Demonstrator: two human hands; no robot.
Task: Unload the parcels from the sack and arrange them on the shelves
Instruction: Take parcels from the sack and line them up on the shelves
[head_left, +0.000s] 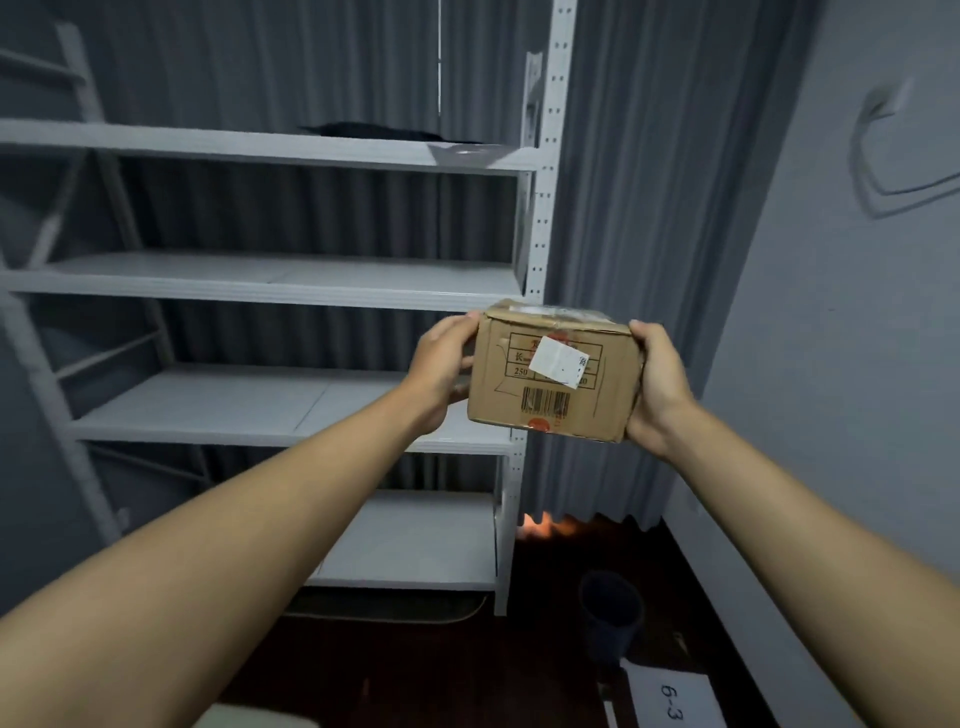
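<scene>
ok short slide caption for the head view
Both hands, left and right, hold a cardboard parcel before the white shelving unit.

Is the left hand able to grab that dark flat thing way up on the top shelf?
Probably not right now. The left hand is busy holding the brown cardboard box together with the right hand, and the dark flat thing lies much higher, on the white metal top shelf.

box (553, 371) between hands, right of shelves (270, 280)
</scene>
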